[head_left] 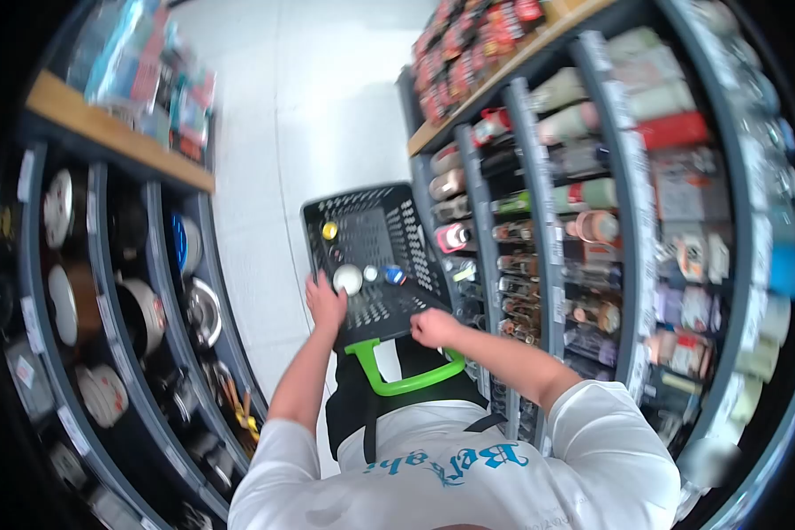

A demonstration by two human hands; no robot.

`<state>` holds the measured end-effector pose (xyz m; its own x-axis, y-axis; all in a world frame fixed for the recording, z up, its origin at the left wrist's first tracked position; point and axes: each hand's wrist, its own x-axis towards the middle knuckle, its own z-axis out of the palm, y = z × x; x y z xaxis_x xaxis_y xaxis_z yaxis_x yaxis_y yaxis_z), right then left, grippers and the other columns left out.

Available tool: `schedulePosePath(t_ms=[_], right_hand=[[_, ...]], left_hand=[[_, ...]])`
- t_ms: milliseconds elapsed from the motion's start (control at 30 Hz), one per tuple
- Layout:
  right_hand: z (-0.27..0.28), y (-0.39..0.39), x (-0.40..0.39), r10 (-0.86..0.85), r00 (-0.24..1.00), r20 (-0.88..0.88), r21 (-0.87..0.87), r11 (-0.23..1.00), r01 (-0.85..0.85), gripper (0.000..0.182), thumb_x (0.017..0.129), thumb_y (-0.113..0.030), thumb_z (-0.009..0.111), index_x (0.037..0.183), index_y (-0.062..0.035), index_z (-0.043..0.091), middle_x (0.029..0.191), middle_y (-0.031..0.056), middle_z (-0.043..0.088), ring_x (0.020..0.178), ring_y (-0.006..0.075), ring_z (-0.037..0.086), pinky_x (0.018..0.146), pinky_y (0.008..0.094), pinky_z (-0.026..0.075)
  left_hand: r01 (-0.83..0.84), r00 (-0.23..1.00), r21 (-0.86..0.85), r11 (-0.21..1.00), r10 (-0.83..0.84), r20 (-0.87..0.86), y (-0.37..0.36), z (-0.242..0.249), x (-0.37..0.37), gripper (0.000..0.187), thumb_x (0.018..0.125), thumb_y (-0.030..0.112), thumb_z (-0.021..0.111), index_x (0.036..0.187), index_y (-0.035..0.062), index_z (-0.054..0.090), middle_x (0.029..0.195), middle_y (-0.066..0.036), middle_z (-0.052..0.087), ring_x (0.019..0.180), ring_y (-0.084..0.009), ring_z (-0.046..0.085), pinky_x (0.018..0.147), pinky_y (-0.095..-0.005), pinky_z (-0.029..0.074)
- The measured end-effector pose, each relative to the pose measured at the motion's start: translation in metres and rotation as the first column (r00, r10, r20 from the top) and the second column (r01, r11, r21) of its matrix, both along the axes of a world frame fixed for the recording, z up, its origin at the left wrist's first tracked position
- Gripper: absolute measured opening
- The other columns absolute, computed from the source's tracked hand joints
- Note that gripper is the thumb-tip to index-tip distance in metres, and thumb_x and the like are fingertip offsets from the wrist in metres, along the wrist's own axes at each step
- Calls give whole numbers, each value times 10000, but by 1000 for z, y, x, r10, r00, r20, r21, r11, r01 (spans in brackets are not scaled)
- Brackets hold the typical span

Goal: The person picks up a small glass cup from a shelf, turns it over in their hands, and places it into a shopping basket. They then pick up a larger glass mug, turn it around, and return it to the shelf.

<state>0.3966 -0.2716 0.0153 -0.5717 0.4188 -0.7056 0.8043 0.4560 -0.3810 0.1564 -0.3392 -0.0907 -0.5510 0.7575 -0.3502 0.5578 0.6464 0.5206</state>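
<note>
A dark grey shopping basket (382, 193) with slotted walls is in front of my body. Its green handle (406, 385) is folded back toward my waist. My left hand (326, 303) grips the left rim, thumb on the inner side and fingers outside. At the near right corner, my right hand (434, 328) is closed around the rim. Inside the basket lie a white round item (347, 279), a small white-topped item (371, 274), a blue item (396, 276) and a yellow round item (329, 230). Their exact kinds are too small to tell.
Shelves with pots and pans (141, 314) line the left side. On the right, shelves hold bottles and cups (592, 225), close to the basket's right wall. Red packages (468, 53) are stacked on the far right shelf top. A pale floor (314, 97) runs ahead between the shelves.
</note>
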Motion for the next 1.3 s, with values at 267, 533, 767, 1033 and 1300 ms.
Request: schedulePosePath(t_ms=[267, 533, 767, 1033, 1300], right_hand=[[76, -80, 45, -264, 942, -205, 219, 926, 307, 334, 917, -374, 528, 1049, -93, 650, 1162, 105, 607, 1077, 287, 575, 919, 435, 426], [83, -190, 80, -558, 707, -434, 358, 613, 704, 475, 938, -393, 502, 1321, -113, 495, 1322, 128, 516, 1172, 334, 528, 962, 433, 444], [31, -278, 119, -809, 585, 55, 17, 587, 809, 526, 940, -518, 412, 1090, -83, 666, 1050, 178, 656, 1057, 353, 593, 915, 440, 460], [-21, -334, 169, -915, 393, 91, 17, 396, 918, 489, 903, -499, 466, 1021, -84, 696, 1063, 140, 670, 1014, 334, 613, 896, 425, 471], [-36, -399, 198, -946, 324, 4, -26, 324, 946, 456, 892, -453, 476, 914, -69, 722, 964, 155, 690, 939, 333, 639, 851, 435, 489]], left_hand=[[601, 406, 231, 765, -541, 736, -46, 105, 79, 416, 916, 366, 602, 1182, 47, 591, 1058, -114, 666, 889, -212, 640, 800, -335, 503], [854, 301, 135, 502, -690, 658, -53, 102, 81, 424, 941, 380, 552, 1171, 24, 562, 869, -131, 658, 747, -216, 631, 692, -355, 493], [902, 362, 123, 414, -880, 307, -51, 131, 91, 447, 886, 437, 604, 986, 2, 570, 864, -266, 635, 875, -464, 600, 723, -495, 467], [902, 381, 127, 412, -900, 210, -49, 131, 90, 425, 898, 411, 597, 986, -5, 582, 876, -266, 629, 895, -460, 590, 754, -473, 464], [931, 365, 160, 328, -848, -384, -74, 141, 97, 553, 775, 260, 702, 1191, -14, 463, 1123, -249, 486, 1059, -444, 475, 909, -508, 399]])
